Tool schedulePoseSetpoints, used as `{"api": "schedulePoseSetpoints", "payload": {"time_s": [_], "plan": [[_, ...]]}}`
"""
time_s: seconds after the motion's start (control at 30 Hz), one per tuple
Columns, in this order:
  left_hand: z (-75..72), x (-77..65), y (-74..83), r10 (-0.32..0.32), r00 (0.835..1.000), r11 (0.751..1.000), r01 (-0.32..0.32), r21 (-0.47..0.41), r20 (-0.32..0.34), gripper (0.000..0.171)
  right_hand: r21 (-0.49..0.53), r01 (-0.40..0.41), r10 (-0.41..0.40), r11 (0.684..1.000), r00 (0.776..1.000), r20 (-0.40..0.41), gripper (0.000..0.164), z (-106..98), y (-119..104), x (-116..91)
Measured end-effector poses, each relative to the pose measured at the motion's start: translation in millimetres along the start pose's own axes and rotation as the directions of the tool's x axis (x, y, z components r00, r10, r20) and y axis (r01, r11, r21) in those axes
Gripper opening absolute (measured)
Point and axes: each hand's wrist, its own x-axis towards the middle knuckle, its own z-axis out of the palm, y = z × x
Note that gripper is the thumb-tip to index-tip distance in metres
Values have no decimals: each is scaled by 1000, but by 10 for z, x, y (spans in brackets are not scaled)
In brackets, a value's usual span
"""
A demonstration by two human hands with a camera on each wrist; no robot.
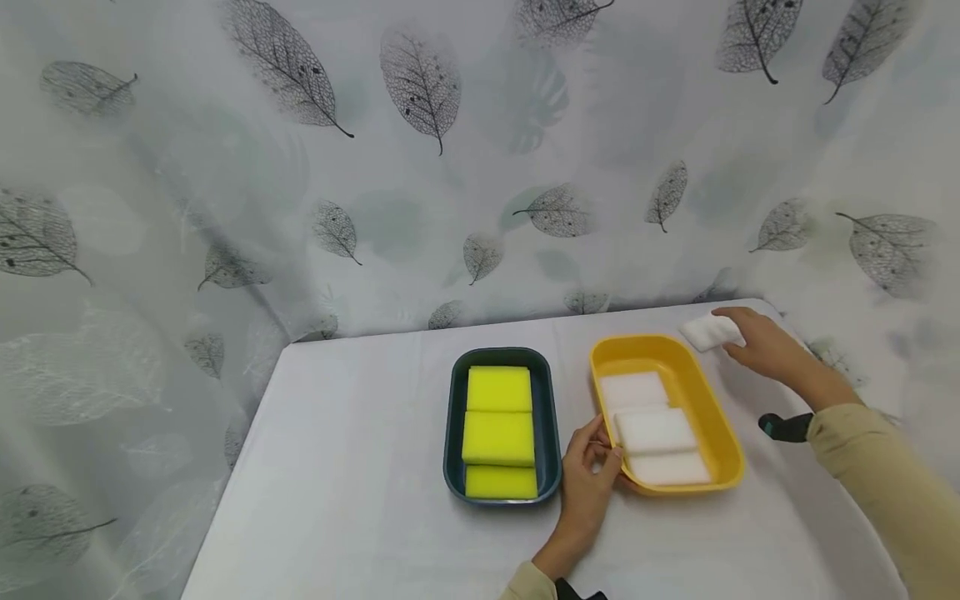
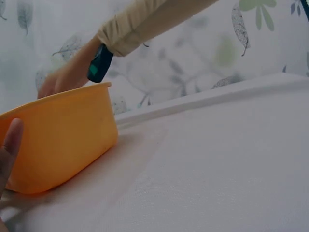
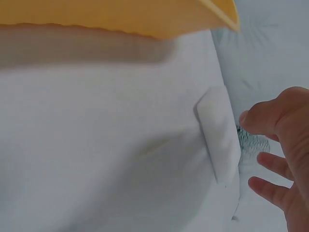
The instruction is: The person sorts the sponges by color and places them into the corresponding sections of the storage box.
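Note:
At the left wall of a yellow plastic tray point(image 1: 723, 454), my left hand point(image 1: 585, 487) holds the rim with thumb and fingers. The left wrist view shows one finger point(image 2: 14, 135) along the tray's outer wall. Several white sponges point(image 1: 656, 432) lie inside. Beyond the tray's far right corner, my right hand point(image 1: 765, 346) is at another white sponge point(image 1: 708, 332), with fingertips right at its edge. In the right wrist view, this sponge point(image 3: 219, 137) lies near the table's edge and the fingers point(image 3: 273, 191) are spread beside it.
Left of the yellow tray stands a dark green tray point(image 1: 448, 450) with yellow sponges point(image 1: 498, 437) in it. Both trays stand on a white-covered table point(image 1: 360, 467). Leaf-patterned cloth point(image 1: 420, 208) hangs behind it and on the left side.

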Motion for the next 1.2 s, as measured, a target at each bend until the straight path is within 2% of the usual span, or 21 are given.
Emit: {"api": "schedulePoseSetpoints", "payload": {"time_s": [0.2,0.4,0.5,0.67,0.87,1.07,1.2], "plan": [[-9,28,19,-21,1000,1000,21,-4,-5,52,-75,-16,20,997,999,47,64,-58,129,137],[-4,19,28,-6,1000,1000,6,12,-6,52,-196,-51,68,979,994,81,70,-2,140,155],[-2,5,32,-37,999,999,37,5,-9,52,-238,-65,90,969,991,98,74,52,140,167],[4,-3,27,-53,999,999,53,2,-11,52,-252,-71,103,965,987,119,74,174,178,198],[5,1,30,-43,999,999,43,-3,-13,52,-238,-109,147,965,978,148,65,262,218,227],[-6,10,46,-52,999,999,52,2,-13,52,-277,-65,101,959,988,116,63,227,197,254],[-3,3,45,-56,998,998,56,7,-11,52,-320,-20,59,947,992,112,56,170,186,260]]}}
